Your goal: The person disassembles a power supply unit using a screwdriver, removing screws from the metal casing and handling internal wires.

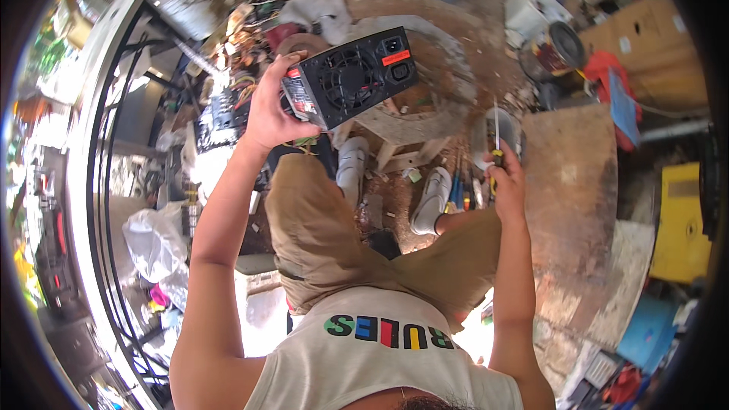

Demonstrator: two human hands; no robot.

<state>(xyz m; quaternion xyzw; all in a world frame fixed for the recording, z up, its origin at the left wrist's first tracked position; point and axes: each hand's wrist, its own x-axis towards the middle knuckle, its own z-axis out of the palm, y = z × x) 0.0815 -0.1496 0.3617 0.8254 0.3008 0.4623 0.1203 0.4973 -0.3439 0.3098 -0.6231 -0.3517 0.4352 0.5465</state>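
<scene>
My left hand [275, 106] grips a black computer power supply [351, 80] by its labelled end and holds it up in front of me. Its fan grille faces up, and a panel with two power sockets and a red sticker is at the right end. Farther right, my right hand [509, 178] is closed around a screwdriver [497, 135] with a yellow and black handle; its thin shaft points away from me. The two hands are well apart, and the screwdriver does not touch the power supply.
Beyond the power supply stands a low round wooden stand [444, 110]. Heaped electronic scrap [228, 110] lies to the left, beside a long metal frame [95, 144]. On the right are a wooden board [569, 175], a yellow case [677, 220] and a blue container [645, 330]. Several tools [467, 191] lie near my right foot.
</scene>
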